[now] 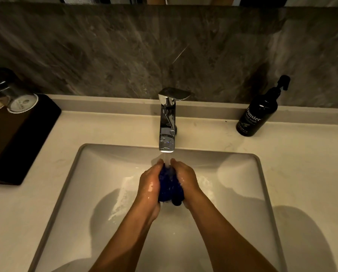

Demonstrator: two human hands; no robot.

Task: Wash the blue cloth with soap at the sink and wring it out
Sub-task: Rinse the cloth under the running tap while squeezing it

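The blue cloth (170,186) is bunched into a wet wad over the middle of the white sink basin (240,173). My left hand (149,183) presses it from the left and my right hand (184,178) from the right, both wet and closed around it. Water runs from the chrome tap (167,122) straight onto the top of the cloth between my fingertips. A dark end of the cloth hangs out below my right palm. White foam lies on the basin floor on both sides of my hands.
A black pump bottle of hand wash (259,112) stands on the counter at the back right. A dark tray (17,138) at the left holds upturned glasses with paper caps (21,103). A grey stone wall rises behind the tap.
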